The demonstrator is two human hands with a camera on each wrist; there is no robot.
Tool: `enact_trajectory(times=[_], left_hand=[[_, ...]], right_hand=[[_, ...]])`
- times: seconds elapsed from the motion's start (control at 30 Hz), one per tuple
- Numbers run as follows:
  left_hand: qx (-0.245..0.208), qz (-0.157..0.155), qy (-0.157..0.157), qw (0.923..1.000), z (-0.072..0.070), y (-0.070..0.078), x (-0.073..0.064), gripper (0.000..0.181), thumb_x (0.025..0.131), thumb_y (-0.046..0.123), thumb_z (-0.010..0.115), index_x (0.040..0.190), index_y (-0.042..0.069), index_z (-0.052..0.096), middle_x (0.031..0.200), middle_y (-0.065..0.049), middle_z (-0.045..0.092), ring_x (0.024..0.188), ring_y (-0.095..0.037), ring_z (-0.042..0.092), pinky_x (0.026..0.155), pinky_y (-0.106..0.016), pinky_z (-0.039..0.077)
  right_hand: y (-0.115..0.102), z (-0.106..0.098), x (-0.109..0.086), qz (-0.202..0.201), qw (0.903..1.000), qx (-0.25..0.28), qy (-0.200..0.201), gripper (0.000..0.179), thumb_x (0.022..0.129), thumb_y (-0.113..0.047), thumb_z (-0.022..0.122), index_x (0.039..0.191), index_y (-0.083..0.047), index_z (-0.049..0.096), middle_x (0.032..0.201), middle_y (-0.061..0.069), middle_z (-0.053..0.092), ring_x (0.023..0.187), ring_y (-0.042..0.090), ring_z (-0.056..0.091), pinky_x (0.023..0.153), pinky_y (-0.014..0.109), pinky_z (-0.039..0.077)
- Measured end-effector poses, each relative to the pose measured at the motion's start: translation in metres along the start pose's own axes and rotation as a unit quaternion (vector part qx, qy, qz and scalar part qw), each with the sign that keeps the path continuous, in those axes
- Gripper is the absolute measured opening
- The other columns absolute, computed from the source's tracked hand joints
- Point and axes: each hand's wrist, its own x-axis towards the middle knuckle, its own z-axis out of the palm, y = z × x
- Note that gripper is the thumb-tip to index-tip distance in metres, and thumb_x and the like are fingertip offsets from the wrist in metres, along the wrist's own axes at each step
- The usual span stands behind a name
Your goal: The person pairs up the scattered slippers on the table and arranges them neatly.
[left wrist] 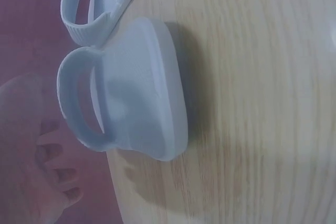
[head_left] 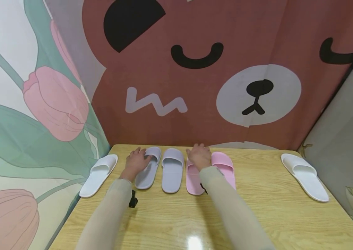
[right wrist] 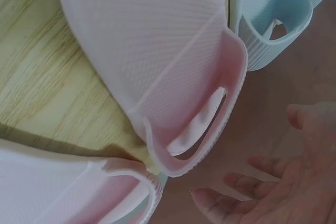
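Observation:
My left hand (head_left: 136,162) hovers at the strap of the left grey-lavender slipper (head_left: 146,175), its fingers loosely spread. In the left wrist view that hand (left wrist: 26,156) is apart from the slipper (left wrist: 136,98). A matching slipper (head_left: 172,173) lies just to its right. My right hand (head_left: 199,157) is over the toe end of the left pink slipper (head_left: 193,178), partly covering it. The right wrist view shows the fingers of the right hand (right wrist: 294,177) extended and holding nothing, apart from the pink slipper (right wrist: 147,40). The second pink slipper (head_left: 222,161) lies right of this hand.
A white slipper (head_left: 100,175) lies at the table's left edge, and another white slipper (head_left: 306,177) lies slanted near the right edge. The wooden table (head_left: 164,222) ends at a bear-printed curtain (head_left: 195,125). A tulip-printed curtain (head_left: 58,104) hangs on the left.

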Motion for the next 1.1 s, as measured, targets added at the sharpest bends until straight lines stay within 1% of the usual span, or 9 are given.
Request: enact_trajectory(times=[0.2,0.33,0.47,0.6,0.8,0.97,1.1], left_hand=[[0.004,-0.005,-0.005,1.0000,0.001,-0.003,0.000,0.066,0.103,0.049,0.044,0.152,0.004,0.044,0.162,-0.025,0.029,0.147,-0.050,0.026,0.114,-0.067,0.025],[0.007,-0.010,-0.011,0.9999,-0.001,-0.005,-0.003,0.066,0.104,0.049,0.042,0.153,0.005,0.043,0.163,-0.024,0.027,0.147,-0.050,0.025,0.115,-0.067,0.024],[0.001,-0.008,-0.009,0.9999,-0.003,-0.008,-0.006,0.065,0.105,0.048,0.041,0.152,0.004,0.043,0.162,-0.026,0.028,0.147,-0.051,0.024,0.115,-0.068,0.024],[0.000,-0.004,-0.001,1.0000,-0.005,-0.012,-0.009,0.065,0.105,0.048,0.039,0.151,0.003,0.044,0.161,-0.026,0.029,0.146,-0.052,0.025,0.114,-0.069,0.024],[0.014,-0.004,0.001,0.9999,-0.007,-0.020,-0.012,0.066,0.106,0.048,0.035,0.152,0.001,0.042,0.160,-0.028,0.029,0.145,-0.053,0.026,0.113,-0.068,0.025],[0.023,-0.011,0.002,0.9997,-0.009,-0.026,-0.014,0.067,0.106,0.049,0.036,0.152,0.001,0.042,0.159,-0.028,0.030,0.144,-0.053,0.027,0.114,-0.067,0.026],[0.025,-0.014,0.003,0.9996,-0.008,-0.033,-0.015,0.067,0.105,0.049,0.036,0.151,0.001,0.043,0.159,-0.030,0.031,0.144,-0.053,0.028,0.114,-0.067,0.025]], right_hand=[[0.006,-0.002,0.001,0.005,0.9999,-0.007,-0.006,0.068,0.103,-0.055,0.045,0.141,0.001,0.051,0.133,0.025,0.052,0.122,0.048,0.051,0.101,0.059,0.043],[0.010,-0.004,0.001,0.008,0.9998,-0.016,-0.012,0.069,0.103,-0.056,0.045,0.142,0.001,0.050,0.135,0.026,0.053,0.123,0.049,0.050,0.103,0.061,0.041],[0.014,-0.005,0.000,0.011,0.9996,-0.021,-0.016,0.070,0.103,-0.056,0.044,0.143,0.001,0.049,0.137,0.026,0.052,0.126,0.051,0.048,0.104,0.062,0.039],[0.017,-0.005,0.000,0.010,0.9996,-0.021,-0.015,0.069,0.104,-0.054,0.042,0.144,0.001,0.049,0.142,0.029,0.049,0.131,0.055,0.043,0.107,0.064,0.036],[0.024,-0.004,0.002,0.006,0.9997,-0.020,-0.011,0.065,0.105,-0.050,0.042,0.141,0.003,0.050,0.142,0.029,0.049,0.129,0.056,0.044,0.106,0.065,0.036],[0.032,-0.005,0.004,0.007,0.9997,-0.018,-0.013,0.065,0.105,-0.050,0.042,0.141,0.004,0.049,0.141,0.030,0.049,0.129,0.056,0.043,0.107,0.066,0.034],[0.038,-0.008,0.003,0.011,0.9997,-0.014,-0.020,0.066,0.105,-0.049,0.042,0.141,0.006,0.048,0.141,0.032,0.049,0.130,0.056,0.043,0.108,0.066,0.034]])
